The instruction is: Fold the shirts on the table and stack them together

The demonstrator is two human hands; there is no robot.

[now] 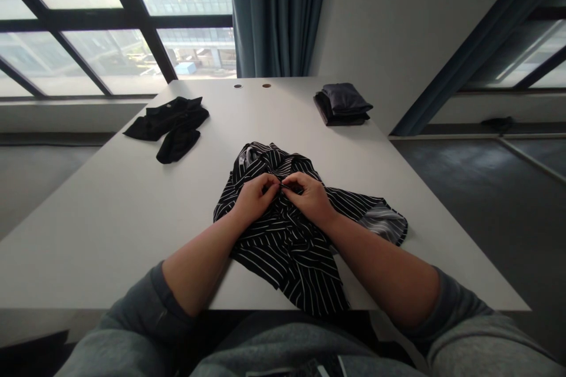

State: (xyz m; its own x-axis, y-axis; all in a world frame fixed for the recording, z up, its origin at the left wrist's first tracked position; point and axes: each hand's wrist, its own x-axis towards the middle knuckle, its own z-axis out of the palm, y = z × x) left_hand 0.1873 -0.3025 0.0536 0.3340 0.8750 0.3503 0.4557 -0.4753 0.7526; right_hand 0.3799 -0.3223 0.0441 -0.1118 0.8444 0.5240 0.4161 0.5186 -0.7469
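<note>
A black garment with white stripes [265, 235], possibly a shirt, lies crumpled on the white table in front of me. One striped part spreads out to the right and shows a greyish inner side. My left hand [257, 195] is closed, pinching the cloth near the garment's middle. Right beside it, my right hand [308, 195] pinches the same fabric, thumb against fingers. The fingertips of both hands almost meet. What exact detail they hold there is too small to make out. The garment's lower end reaches the table's near edge.
Loose black cloth pieces [172, 121] lie at the table's left. A folded dark stack [342, 105] sits at the far right. Two round inserts, one dark [237, 86] and one brown [266, 86], are at the far edge of the white table [132, 235]. Behind hangs a blue curtain [278, 12].
</note>
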